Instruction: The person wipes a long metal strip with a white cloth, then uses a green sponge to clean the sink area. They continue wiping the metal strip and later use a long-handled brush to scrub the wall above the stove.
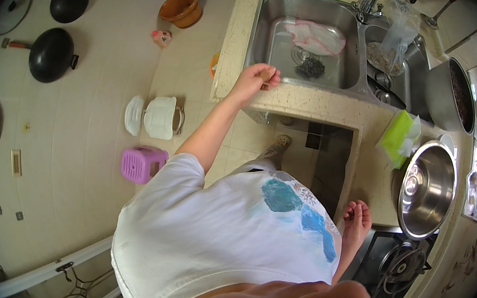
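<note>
My left hand [254, 81] is over the front edge of the counter [312, 102], its fingers curled around a small brown object [265, 76] too small to name. Just beyond it is the large bowl of a steel double sink [266, 30]. In this bowl lie a white cloth with a pink edge [316, 37] and a dark wire scourer [310, 68]. My right hand [358, 216] hangs by the right-hand counter with its fingers bent. Whether it holds anything is unclear. Nearest to it are a shiny steel basin [427, 192] and a gas hob [401, 265].
A clear plastic bag [401, 30] sits in the smaller sink bowl. A deep pot [449, 95] with dark contents and a green tissue pack [396, 138] stand right. Leftwards are a purple stool [141, 165], a brown pot [182, 8] and hanging woks [52, 54].
</note>
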